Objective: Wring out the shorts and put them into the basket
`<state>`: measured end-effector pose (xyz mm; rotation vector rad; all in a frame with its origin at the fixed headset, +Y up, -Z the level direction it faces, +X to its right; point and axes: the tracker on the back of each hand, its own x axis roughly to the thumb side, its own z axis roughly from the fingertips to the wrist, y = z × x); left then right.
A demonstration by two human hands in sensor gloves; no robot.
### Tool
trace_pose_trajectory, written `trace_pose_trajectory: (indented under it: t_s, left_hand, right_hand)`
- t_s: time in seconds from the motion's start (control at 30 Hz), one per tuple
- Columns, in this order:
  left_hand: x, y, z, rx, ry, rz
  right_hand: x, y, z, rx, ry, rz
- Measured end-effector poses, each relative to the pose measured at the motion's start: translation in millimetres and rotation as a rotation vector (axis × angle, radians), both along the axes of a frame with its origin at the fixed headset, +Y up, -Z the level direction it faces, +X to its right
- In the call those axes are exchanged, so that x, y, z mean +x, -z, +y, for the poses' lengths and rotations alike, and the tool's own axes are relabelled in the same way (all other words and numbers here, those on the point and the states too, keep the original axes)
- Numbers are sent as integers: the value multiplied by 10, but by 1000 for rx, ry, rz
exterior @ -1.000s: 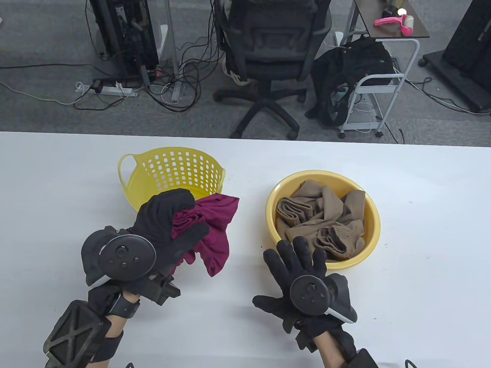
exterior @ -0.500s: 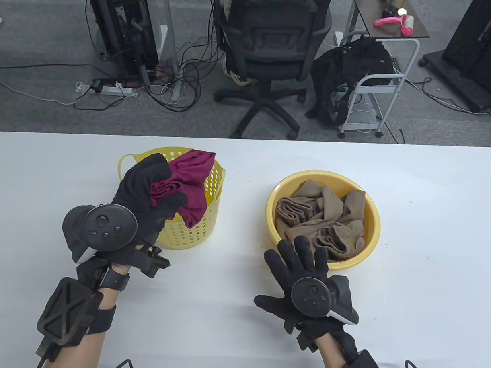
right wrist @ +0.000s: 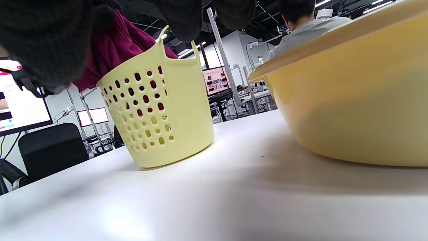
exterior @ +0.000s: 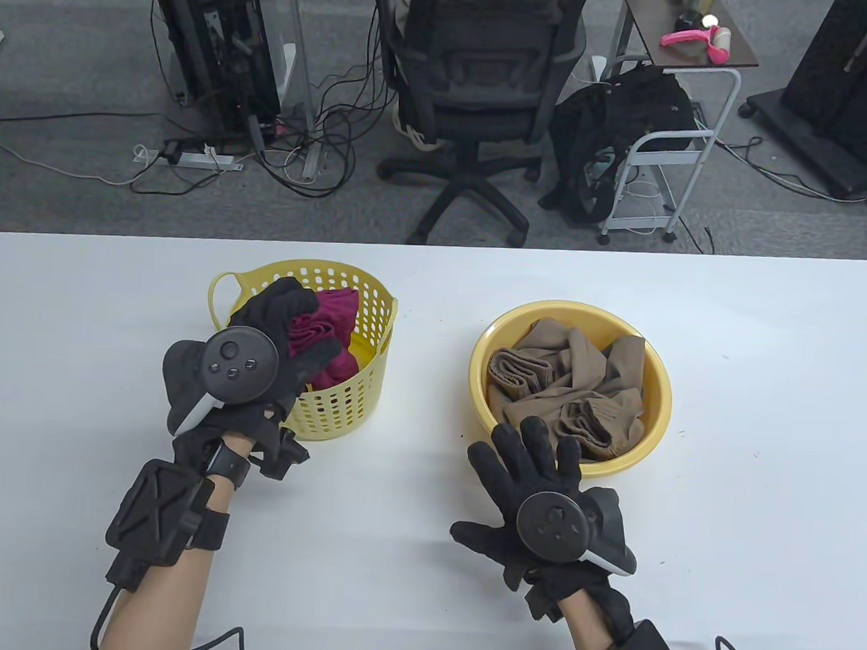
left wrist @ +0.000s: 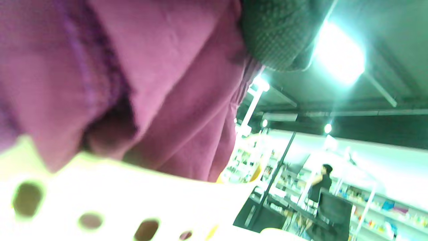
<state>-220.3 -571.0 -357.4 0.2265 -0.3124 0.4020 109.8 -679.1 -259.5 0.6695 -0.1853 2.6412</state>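
My left hand (exterior: pixel 295 327) grips the maroon shorts (exterior: pixel 330 332) and holds them down inside the yellow perforated basket (exterior: pixel 338 407); most of the cloth lies below the rim. In the left wrist view the maroon shorts (left wrist: pixel 133 83) fill the frame above the basket's rim (left wrist: pixel 133 201). The right wrist view shows the basket (right wrist: pixel 160 113) with the shorts (right wrist: pixel 113 50) hanging into its top. My right hand (exterior: pixel 525 460) rests flat on the table with straight, spread fingers, just in front of the yellow basin (exterior: pixel 487 412). It holds nothing.
The yellow basin holds crumpled brown clothes (exterior: pixel 566 386). The white table (exterior: pixel 757 421) extends to both sides. Beyond its far edge stand an office chair (exterior: pixel 477 92), a computer tower (exterior: pixel 216 47) with cables, and a small white cart (exterior: pixel 667 155).
My left hand carried the maroon shorts from the table's front up over the basket and lowered them into it. The right hand stayed put.
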Motion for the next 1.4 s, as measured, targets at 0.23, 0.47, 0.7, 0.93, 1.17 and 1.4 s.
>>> trace_pose_trajectory:
  t_s: [0.23, 0.47, 0.7, 0.93, 1.17, 1.4]
  left_hand:
    - [88, -48, -119, 6, 247, -9]
    - [64, -212, -150, 9, 302, -44]
    - [29, -451, -211, 36, 307, -85]
    - [138, -765, -310, 104, 317, -136]
    - [367, -1028, -520, 140, 353, -200]
    - [530, -1134, -749, 123, 375, -240]
  right_hand:
    - [0, 1, -5, -10, 1, 7]
    - [0, -3, -4, -12, -1, 8]
    - [6, -3, -2, -13, -2, 9]
    - [6, -9, 0, -10, -3, 10]
    - [12, -22, 2, -6, 0, 11]
    - [18, -35, 0, -10, -4, 11]
